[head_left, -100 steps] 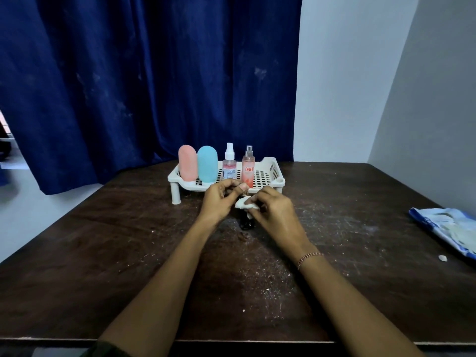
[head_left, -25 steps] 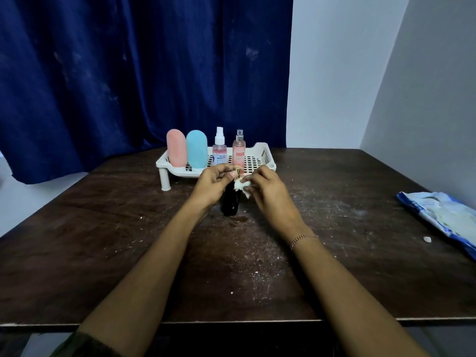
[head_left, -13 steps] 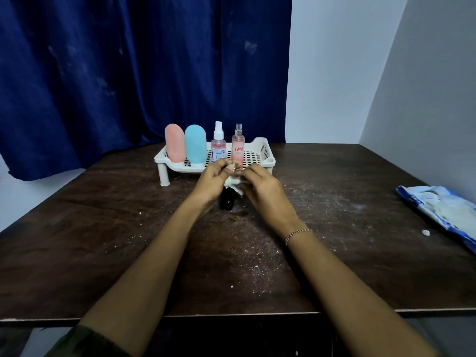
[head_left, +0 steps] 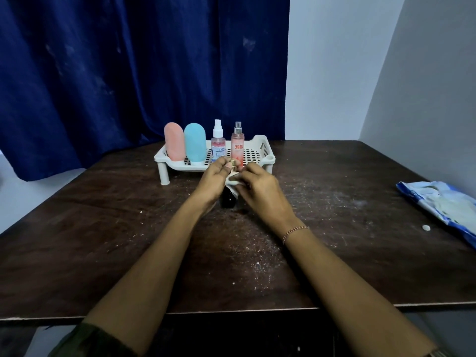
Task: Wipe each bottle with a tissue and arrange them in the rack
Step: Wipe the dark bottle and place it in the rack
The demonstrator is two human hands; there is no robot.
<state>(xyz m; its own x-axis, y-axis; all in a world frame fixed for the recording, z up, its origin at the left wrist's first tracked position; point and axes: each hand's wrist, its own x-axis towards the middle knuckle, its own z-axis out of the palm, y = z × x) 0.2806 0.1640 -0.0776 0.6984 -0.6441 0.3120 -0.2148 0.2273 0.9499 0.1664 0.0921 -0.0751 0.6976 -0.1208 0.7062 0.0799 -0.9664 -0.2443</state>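
Note:
A small dark bottle [head_left: 228, 199] with a gold top stands on the table just in front of the white rack [head_left: 262, 150]. My left hand [head_left: 213, 180] grips the bottle near its top. My right hand [head_left: 258, 191] pinches a white tissue [head_left: 231, 185] against the bottle's neck. Inside the rack stand a pink bottle [head_left: 174, 144], a blue bottle [head_left: 195, 145], a clear spray bottle [head_left: 218, 143] and a pink spray bottle [head_left: 237, 145]. Most of the dark bottle is hidden between my hands.
The dark wooden table [head_left: 103, 240] carries white specks and dust. A blue and white tissue pack [head_left: 443, 204] lies at the right edge, with a small white scrap [head_left: 426, 228] beside it. A blue curtain [head_left: 128, 73] hangs behind the rack.
Both hands stay on the dark bottle with the tissue; the tissue has shifted slightly around the bottle's neck. The view has tilted a little, so the rack sits higher in frame.

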